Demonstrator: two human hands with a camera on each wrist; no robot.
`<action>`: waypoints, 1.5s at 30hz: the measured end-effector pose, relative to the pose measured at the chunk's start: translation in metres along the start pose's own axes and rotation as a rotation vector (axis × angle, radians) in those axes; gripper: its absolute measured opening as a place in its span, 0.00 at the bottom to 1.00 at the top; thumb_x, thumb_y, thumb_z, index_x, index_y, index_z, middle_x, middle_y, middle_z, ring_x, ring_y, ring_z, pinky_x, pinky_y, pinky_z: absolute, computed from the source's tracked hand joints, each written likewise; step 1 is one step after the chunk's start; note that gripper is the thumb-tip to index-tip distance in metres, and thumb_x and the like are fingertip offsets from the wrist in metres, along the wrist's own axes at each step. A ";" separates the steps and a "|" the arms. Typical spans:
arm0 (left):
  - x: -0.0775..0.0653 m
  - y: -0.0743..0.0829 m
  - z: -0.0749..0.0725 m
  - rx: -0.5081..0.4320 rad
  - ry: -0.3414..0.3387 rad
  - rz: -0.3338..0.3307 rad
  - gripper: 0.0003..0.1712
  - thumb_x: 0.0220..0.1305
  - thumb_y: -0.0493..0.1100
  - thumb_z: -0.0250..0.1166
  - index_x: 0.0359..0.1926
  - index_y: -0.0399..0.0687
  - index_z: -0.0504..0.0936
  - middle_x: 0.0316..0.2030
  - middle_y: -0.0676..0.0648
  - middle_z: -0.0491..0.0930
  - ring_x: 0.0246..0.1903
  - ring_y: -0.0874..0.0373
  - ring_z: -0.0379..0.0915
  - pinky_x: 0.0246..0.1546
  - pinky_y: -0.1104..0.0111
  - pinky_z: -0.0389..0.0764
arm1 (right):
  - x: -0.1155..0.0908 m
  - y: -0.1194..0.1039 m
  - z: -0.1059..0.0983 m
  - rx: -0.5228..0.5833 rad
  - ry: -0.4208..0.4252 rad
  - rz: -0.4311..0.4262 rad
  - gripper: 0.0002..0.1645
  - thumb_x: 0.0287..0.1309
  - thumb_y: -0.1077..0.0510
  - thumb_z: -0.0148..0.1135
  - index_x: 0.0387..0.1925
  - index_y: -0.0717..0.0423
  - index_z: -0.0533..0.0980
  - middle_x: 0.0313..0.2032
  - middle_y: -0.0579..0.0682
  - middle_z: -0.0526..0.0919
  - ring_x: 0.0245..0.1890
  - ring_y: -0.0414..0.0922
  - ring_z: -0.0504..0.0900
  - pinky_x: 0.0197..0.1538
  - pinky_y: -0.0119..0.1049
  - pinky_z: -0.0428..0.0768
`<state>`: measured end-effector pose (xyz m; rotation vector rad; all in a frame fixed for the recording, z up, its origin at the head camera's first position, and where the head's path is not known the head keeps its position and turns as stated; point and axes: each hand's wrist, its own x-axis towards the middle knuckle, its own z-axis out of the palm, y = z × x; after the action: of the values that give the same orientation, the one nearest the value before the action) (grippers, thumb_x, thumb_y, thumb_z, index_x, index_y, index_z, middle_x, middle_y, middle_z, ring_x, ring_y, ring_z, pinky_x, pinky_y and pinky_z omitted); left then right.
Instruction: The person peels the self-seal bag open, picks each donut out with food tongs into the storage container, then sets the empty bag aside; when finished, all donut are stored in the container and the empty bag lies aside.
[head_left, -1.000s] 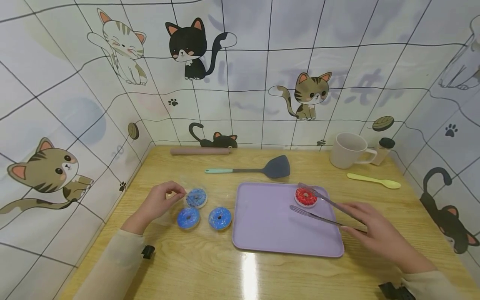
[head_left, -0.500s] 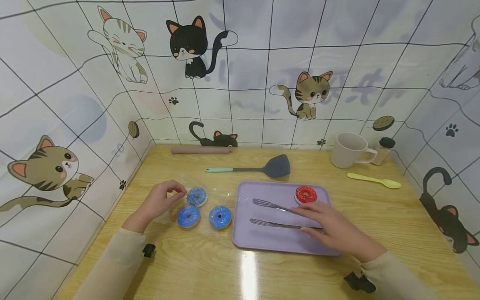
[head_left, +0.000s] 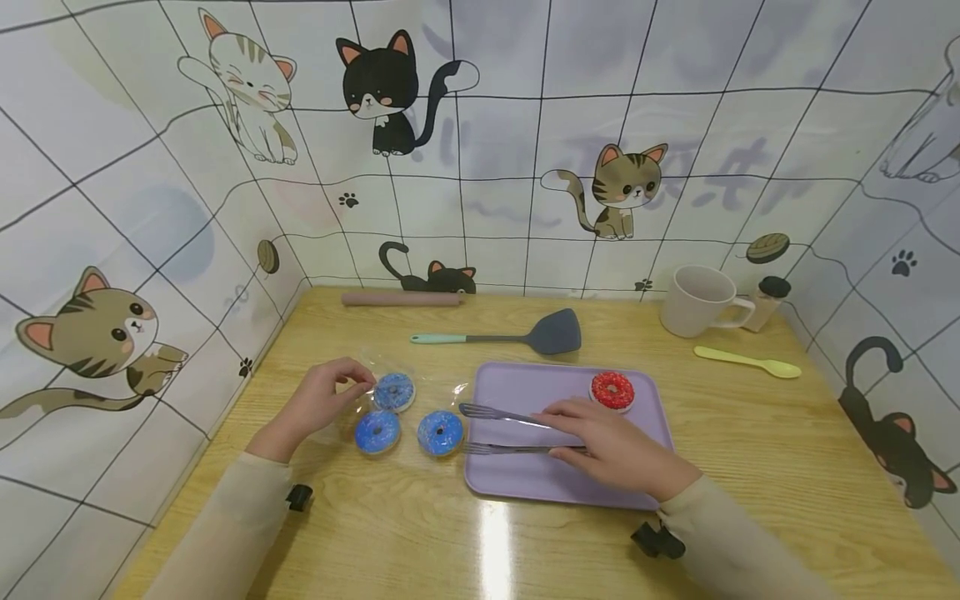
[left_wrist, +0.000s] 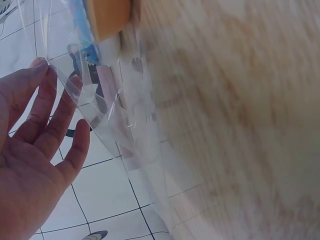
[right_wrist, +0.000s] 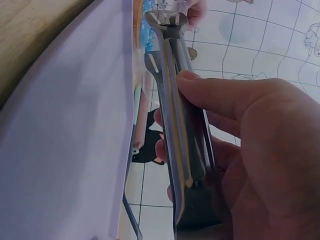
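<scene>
My left hand (head_left: 318,408) pinches the edge of a clear plastic bag (left_wrist: 125,130) between thumb and fingertip; its other fingers are loosely spread. Three blue doughnuts lie on or in this plastic: a sprinkled one (head_left: 403,401) by the fingertips, one nearer (head_left: 367,440), and one on the right (head_left: 430,442). My right hand (head_left: 618,446) grips metal tongs (head_left: 502,414) over the purple tray (head_left: 517,483). Their two tips are spread apart, pointing left, close to the right-hand blue doughnut, with nothing between them. A red doughnut (head_left: 622,400) sits at the tray's back right.
Behind lie a rolling pin (head_left: 401,299) and a spatula (head_left: 555,333). At the back right stand a white mug (head_left: 697,304) and a black-capped shaker (head_left: 763,307), with a yellow spoon (head_left: 750,360) in front. Cat-printed walls enclose the wooden table (head_left: 420,533).
The tongs, around the red doughnut at first, have left it on the tray and moved left with my right hand to the tray's left edge. My left hand stays almost still.
</scene>
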<state>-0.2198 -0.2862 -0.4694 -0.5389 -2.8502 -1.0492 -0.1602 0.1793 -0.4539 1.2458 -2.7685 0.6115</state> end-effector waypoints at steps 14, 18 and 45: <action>0.000 0.000 -0.001 0.000 -0.003 -0.004 0.03 0.71 0.40 0.68 0.43 0.50 0.87 0.43 0.50 0.87 0.47 0.50 0.83 0.54 0.45 0.81 | 0.024 -0.005 0.006 -0.021 -0.033 -0.014 0.35 0.64 0.49 0.72 0.70 0.44 0.74 0.59 0.45 0.81 0.60 0.44 0.78 0.62 0.47 0.80; 0.000 -0.001 -0.001 0.003 -0.004 -0.003 0.03 0.71 0.40 0.68 0.44 0.50 0.87 0.43 0.50 0.87 0.47 0.50 0.83 0.55 0.44 0.81 | 0.027 -0.007 0.006 -0.022 -0.037 -0.009 0.35 0.64 0.49 0.72 0.71 0.45 0.74 0.59 0.46 0.81 0.60 0.45 0.78 0.62 0.48 0.79; -0.005 -0.001 0.000 0.013 0.005 -0.026 0.03 0.71 0.40 0.68 0.42 0.53 0.87 0.43 0.50 0.87 0.47 0.50 0.82 0.54 0.46 0.80 | 0.023 -0.009 0.013 -0.014 -0.008 -0.036 0.36 0.65 0.48 0.71 0.72 0.45 0.72 0.59 0.46 0.81 0.60 0.45 0.78 0.62 0.47 0.79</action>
<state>-0.2158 -0.2883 -0.4713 -0.4991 -2.8650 -1.0333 -0.1672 0.1528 -0.4587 1.2945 -2.7451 0.5848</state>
